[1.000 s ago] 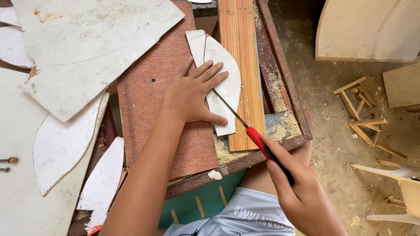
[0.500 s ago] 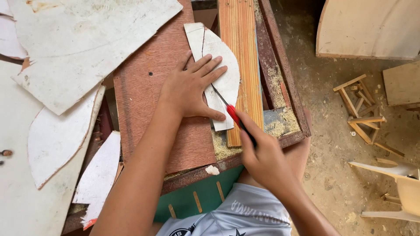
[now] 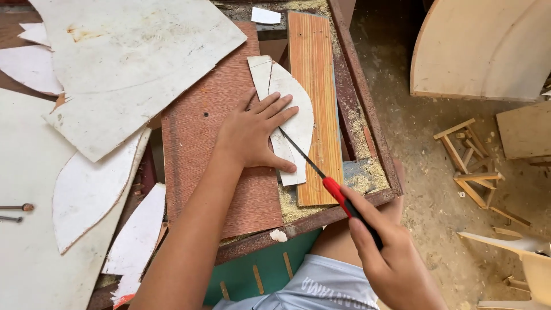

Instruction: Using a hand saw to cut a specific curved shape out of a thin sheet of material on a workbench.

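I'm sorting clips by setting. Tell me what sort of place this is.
Most likely a small woodworking shop. The right hand works a red-handled saw through a thin white curved panel that the left hand pins down, sawdust litters the bench, and wood offcuts lie on the dusty floor.

A single head camera looked steeply down from just above the counter (image 3: 252,189), close over both hands, with the person's lap at the bottom edge and the sawdust floor (image 3: 436,172) at right.
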